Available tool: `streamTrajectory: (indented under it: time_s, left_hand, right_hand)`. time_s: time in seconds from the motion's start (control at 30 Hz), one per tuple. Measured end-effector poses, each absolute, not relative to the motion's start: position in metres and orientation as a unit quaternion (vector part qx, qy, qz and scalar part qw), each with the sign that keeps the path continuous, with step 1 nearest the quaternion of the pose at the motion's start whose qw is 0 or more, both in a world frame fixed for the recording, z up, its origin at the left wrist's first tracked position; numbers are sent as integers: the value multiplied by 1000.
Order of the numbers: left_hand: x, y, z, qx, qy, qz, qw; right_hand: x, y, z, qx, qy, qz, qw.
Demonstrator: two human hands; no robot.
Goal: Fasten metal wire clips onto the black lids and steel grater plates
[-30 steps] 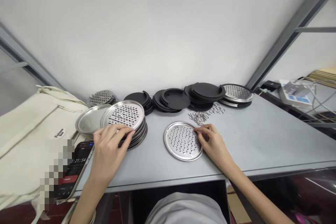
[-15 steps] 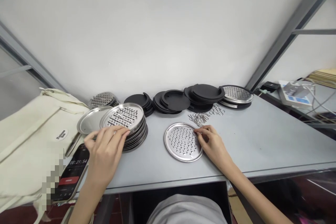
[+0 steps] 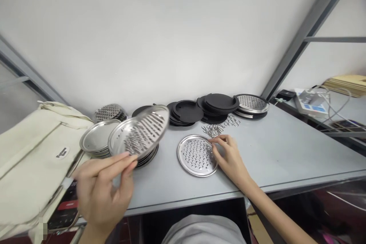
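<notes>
My left hand (image 3: pixel 104 190) pinches a round metal grater disc (image 3: pixel 143 133) by its near rim. That disc is lifted and tilted above a stack of metal discs (image 3: pixel 148 159), which it partly hides. Flat on the table lies another round grater disc (image 3: pixel 197 156) with raised holes. My right hand (image 3: pixel 228 156) rests at its right rim, thumb and fingertips slightly parted. Just beyond this disc are a pile of small wire clips (image 3: pixel 213 129) and several metal rings (image 3: pixel 232 121).
Black round holders (image 3: pixel 187 112) stand stacked along the wall, with a grater-topped stack (image 3: pixel 251 103) at their right. Plain metal discs (image 3: pixel 98 137) and more graters (image 3: pixel 107 112) stand at left, beside a cream bag (image 3: pixel 31 160) and a phone (image 3: pixel 64 207).
My left hand has lifted the top grater disc off its stack and tilted it towards me. My right hand stays by the flat disc, its fingertips now a little apart.
</notes>
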State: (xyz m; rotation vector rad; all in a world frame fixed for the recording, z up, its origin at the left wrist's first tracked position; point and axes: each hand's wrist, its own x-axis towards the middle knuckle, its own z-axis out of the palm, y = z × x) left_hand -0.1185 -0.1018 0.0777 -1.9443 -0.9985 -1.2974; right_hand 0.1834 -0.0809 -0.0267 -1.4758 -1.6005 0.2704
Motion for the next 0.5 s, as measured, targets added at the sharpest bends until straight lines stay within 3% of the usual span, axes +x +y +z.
streamTrajectory:
  time_s: [0.07,0.13,0.2,0.27,0.4,0.5]
  left_hand:
    - [-95,-105,77,-740,-383,-526,169]
    - [-69,-102,72,-734,-387,-558,8]
    - [-47,-94,65,-725,-399,-543,-145]
    - [-33,-84,54,-689,-431,-521,-262]
    - [-28,-65,23,-666,-461,-447,-378]
    - [-34,-59,-4,-670,-462,-430,-391]
  right_hand:
    - [182,-86,-18,-568,-643,148,492]
    - [180,-92,-11,-523,-626,260,516]
    - [179,-97,-7,-486,-604,362,518]
    - [182,-98,-7,-511,-580,378,509]
    - [194,-93,-12,-585,-564,335,477]
    - [200,-89,-14,-636,-578,268,435]
